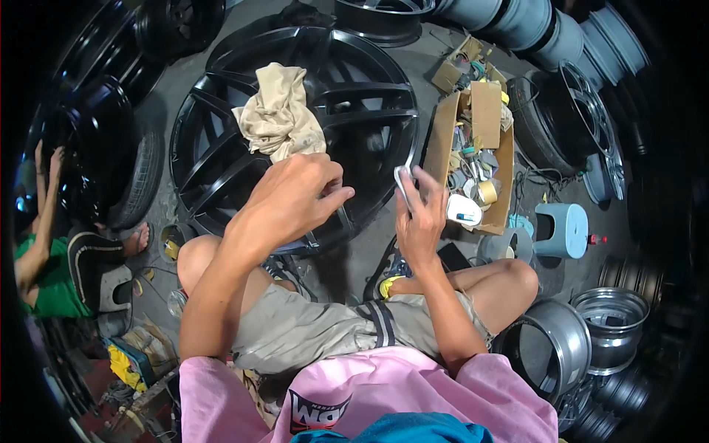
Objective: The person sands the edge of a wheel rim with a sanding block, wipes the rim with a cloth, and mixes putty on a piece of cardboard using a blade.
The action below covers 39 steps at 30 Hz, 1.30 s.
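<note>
A black alloy wheel rim (369, 101) with several spokes lies face up in front of my knees. On its spokes rests a crumpled beige cloth (277, 111). My left hand (292, 196) is above the near part of the rim, just below the cloth in view. Its fingers are curled inward, and whatever they hold, if anything, is hidden. Over the rim's right edge, my right hand (423, 218) pinches a small folded white piece (403, 181), perhaps paper or sandpaper. Beyond the right hand is a white container (464, 212) with a blue mark.
A cardboard box (441, 140) full of tapes and tools stands right of the rim. Further right are a light blue stool (565, 230), a tyre (533, 125) and silver rims (565, 332). At left, another person in a green shirt (55, 277) sits by a black wheel (103, 148).
</note>
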Available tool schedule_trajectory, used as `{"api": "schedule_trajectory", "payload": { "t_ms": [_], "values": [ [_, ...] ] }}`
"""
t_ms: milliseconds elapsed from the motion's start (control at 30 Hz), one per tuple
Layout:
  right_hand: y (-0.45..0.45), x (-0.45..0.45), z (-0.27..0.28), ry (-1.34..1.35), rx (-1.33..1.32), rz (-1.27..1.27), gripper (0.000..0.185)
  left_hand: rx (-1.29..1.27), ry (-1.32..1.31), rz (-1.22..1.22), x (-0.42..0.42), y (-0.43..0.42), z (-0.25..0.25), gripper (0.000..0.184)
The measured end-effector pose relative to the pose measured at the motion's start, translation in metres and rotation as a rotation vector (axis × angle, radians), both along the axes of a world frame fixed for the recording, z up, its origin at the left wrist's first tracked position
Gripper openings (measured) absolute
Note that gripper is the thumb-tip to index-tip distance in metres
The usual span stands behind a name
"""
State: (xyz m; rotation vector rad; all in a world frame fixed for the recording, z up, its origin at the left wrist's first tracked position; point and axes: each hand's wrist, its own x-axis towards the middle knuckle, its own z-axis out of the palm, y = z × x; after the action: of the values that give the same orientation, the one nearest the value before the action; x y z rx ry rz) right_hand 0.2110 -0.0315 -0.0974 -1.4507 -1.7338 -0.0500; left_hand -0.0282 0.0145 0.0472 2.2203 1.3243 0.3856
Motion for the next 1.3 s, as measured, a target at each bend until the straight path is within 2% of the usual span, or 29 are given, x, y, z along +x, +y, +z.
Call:
{"api": "schedule_trajectory", "payload": {
  "t_ms": [133,267,400,533,600,633,767,867,900,1067,1133,1200,1267,1300],
  "values": [
    [-0.014,0.001,-0.002,-0.075,-0.042,0.048,0.052,0.025,-0.039,0.003,-0.004,0.0,-0.002,0.027],
    [0.0,0.001,0.005,-0.071,-0.047,-0.02,0.052,0.025,-0.029,-0.009,-0.002,-0.003,-0.003,0.027],
    [-0.016,0.002,-0.003,-0.045,-0.108,0.044,0.049,0.035,-0.044,-0.008,-0.004,0.001,-0.003,0.029],
    [0.017,0.01,0.002,-0.015,-0.023,-0.011,0.042,0.002,-0.017,-0.018,0.001,0.0,-0.004,0.029],
    [0.028,0.018,0.004,0.22,-0.061,-0.006,0.035,-0.028,0.007,-0.039,0.003,0.002,-0.006,0.029],
    [0.029,0.022,0.007,0.254,-0.038,-0.02,0.027,-0.012,-0.002,-0.049,0.005,0.002,-0.011,0.029],
    [0.02,0.045,0.005,0.391,-0.13,-0.079,0.024,0.003,-0.035,-0.077,0.022,0.0,-0.023,0.03],
    [0.013,0.05,-0.007,0.912,-0.378,-0.128,0.029,-0.01,-0.051,-0.094,0.036,0.002,-0.034,0.03],
    [0.011,0.05,-0.009,0.968,-0.348,-0.077,0.033,-0.027,-0.053,-0.094,0.041,0.004,-0.037,0.031],
    [0.005,0.053,-0.006,1.017,-0.402,0.008,0.035,-0.074,-0.041,-0.089,0.063,0.02,-0.049,0.034],
    [0.005,0.051,0.001,1.049,-0.37,0.106,0.032,-0.216,0.01,-0.019,0.072,0.029,-0.051,0.035],
    [0.004,0.055,-0.004,1.053,-0.387,0.124,0.031,-0.219,-0.035,-0.054,0.072,0.043,-0.069,0.04],
    [0.003,0.058,-0.008,0.997,-0.427,0.169,0.032,-0.401,-0.068,0.002,0.074,0.057,-0.081,0.046],
    [0.003,0.058,-0.007,0.995,-0.429,0.169,0.032,-0.412,-0.114,0.014,0.077,0.062,-0.086,0.052]
  ]
}}
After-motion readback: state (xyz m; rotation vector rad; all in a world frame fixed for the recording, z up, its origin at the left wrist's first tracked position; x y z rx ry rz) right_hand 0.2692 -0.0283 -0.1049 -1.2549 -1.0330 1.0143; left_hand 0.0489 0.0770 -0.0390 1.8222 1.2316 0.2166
